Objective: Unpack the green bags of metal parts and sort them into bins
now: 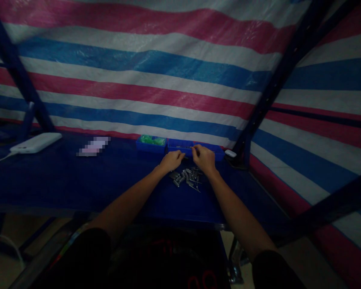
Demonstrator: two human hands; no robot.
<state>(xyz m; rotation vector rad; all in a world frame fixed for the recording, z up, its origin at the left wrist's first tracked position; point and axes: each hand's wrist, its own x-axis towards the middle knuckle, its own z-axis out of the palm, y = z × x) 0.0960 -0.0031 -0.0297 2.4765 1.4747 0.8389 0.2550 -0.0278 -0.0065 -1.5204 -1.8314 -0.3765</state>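
Note:
Both of my arms reach forward over a dark blue table. My left hand is curled with its fingers closed, pinching a small part that I cannot make out. Close beside it, my right hand pinches a thin metal piece near its fingertips. Just below the two hands lies a pile of several small grey metal parts. Directly behind the hands stand blue trays; the left one holds green pieces.
A white power bank with a cable lies at the far left of the table. A blurred pale object rests mid-left. A small white item sits by the right post. A striped tarp hangs behind, framed by dark blue struts.

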